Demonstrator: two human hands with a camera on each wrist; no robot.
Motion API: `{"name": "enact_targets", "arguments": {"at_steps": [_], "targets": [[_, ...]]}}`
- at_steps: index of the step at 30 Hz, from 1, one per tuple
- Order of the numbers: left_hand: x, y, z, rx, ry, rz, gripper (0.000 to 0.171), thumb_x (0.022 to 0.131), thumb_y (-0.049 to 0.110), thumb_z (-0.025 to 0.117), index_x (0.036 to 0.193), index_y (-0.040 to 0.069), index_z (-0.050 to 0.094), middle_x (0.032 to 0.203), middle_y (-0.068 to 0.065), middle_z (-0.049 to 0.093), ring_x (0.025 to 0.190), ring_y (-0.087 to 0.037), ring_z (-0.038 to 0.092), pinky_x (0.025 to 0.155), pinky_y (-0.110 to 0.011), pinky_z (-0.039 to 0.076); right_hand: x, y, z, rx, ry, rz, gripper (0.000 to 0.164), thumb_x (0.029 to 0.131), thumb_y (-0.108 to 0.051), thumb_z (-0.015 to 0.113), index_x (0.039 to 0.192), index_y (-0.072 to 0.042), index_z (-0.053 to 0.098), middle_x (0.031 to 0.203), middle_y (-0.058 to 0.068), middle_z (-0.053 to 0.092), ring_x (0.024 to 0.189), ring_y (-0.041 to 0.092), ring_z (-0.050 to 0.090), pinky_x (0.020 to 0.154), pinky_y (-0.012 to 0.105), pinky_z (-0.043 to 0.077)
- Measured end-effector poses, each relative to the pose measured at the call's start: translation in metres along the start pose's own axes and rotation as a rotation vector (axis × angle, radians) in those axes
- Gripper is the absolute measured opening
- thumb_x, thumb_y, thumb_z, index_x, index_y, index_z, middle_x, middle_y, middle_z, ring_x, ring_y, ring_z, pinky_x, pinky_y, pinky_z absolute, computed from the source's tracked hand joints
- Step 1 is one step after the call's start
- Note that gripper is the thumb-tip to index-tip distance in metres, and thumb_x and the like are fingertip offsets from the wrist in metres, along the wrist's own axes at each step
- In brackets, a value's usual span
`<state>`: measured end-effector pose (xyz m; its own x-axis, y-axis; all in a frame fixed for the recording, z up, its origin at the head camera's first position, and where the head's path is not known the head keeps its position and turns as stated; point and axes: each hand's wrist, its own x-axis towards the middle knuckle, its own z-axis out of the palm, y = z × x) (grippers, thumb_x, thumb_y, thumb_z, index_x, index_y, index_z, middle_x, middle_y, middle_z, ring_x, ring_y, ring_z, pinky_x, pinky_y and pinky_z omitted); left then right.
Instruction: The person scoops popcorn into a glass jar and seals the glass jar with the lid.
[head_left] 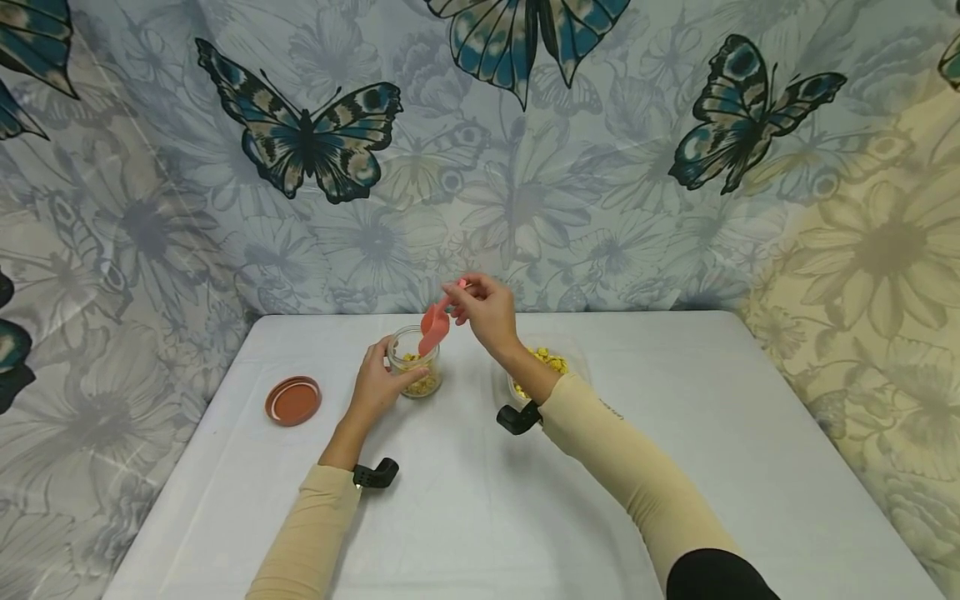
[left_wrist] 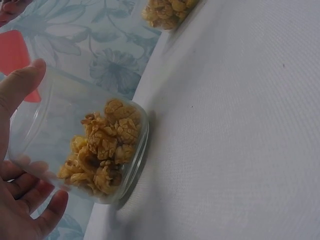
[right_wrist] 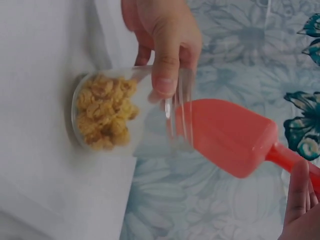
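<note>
A clear glass jar (head_left: 424, 385) stands on the table, its lower part filled with caramel popcorn (left_wrist: 102, 150). My left hand (head_left: 377, 382) grips the jar near its rim, thumb on one side and fingers on the other. Above it, my right hand (head_left: 486, 310) holds a red plastic scoop (right_wrist: 227, 135) by its handle. The scoop tilts down, and its tip reaches into the jar's mouth. No popcorn shows on the part of the scoop in view. A clear container (head_left: 581, 385) of popcorn sits under my right forearm, partly hidden by it.
A brown round lid (head_left: 293, 401) lies on the white-covered table (head_left: 465, 517) to the left of the jar. Behind the table's far edge hangs a butterfly-patterned cloth (head_left: 525, 208). Both wrists carry black camera straps.
</note>
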<state>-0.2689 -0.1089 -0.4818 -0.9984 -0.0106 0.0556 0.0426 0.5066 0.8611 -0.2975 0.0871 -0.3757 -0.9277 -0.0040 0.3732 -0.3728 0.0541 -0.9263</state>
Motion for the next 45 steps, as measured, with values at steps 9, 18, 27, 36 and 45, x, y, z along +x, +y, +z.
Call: {"name": "enact_targets", "arguments": {"at_steps": [9,18,27,36,45], "targets": [[0.0,0.002,-0.001,-0.006,-0.008,0.001,0.093,0.076,0.041,0.082,0.147,0.006,0.034,0.141,-0.016,0.043,0.13,-0.03,0.044,0.106,-0.047,0.044,0.003,0.006,-0.008,0.078,0.041,0.104,0.027,0.09,-0.016,0.071,0.103,0.006,0.064,0.073,0.005,0.068,0.054,0.007,0.063,0.051,0.021,0.055],[0.0,0.009,-0.005,-0.008,-0.041,-0.04,0.094,0.077,0.039,0.082,0.148,0.005,0.032,0.145,-0.017,0.041,0.135,-0.032,0.041,0.11,-0.051,0.04,0.003,0.009,-0.019,0.152,0.077,0.167,0.026,0.091,-0.013,0.069,0.106,0.007,0.063,0.071,-0.003,0.068,0.052,0.007,0.064,0.05,0.021,0.055],[0.003,0.013,-0.007,0.052,-0.06,-0.042,0.091,0.077,0.038,0.082,0.146,0.003,0.034,0.141,-0.02,0.044,0.134,-0.035,0.041,0.114,-0.054,0.034,0.002,0.006,-0.028,0.226,0.111,0.264,0.022,0.091,-0.014,0.068,0.104,0.004,0.063,0.072,0.0,0.068,0.054,0.009,0.064,0.053,0.021,0.056],[0.003,0.018,-0.009,0.051,-0.091,-0.089,0.092,0.078,0.035,0.08,0.149,0.003,0.03,0.144,-0.02,0.04,0.136,-0.037,0.039,0.115,-0.055,0.032,0.002,0.009,-0.037,0.288,0.12,0.306,0.026,0.092,-0.014,0.068,0.109,0.005,0.062,0.072,0.001,0.069,0.055,0.01,0.065,0.055,0.021,0.057],[0.003,0.018,-0.012,0.066,-0.115,-0.101,0.095,0.078,0.038,0.08,0.15,0.003,0.028,0.145,-0.021,0.038,0.136,-0.038,0.039,0.114,-0.055,0.034,-0.001,0.01,-0.049,0.317,0.117,0.339,0.036,0.093,-0.014,0.067,0.119,0.009,0.059,0.074,0.001,0.07,0.057,0.009,0.065,0.057,0.02,0.057]]}}
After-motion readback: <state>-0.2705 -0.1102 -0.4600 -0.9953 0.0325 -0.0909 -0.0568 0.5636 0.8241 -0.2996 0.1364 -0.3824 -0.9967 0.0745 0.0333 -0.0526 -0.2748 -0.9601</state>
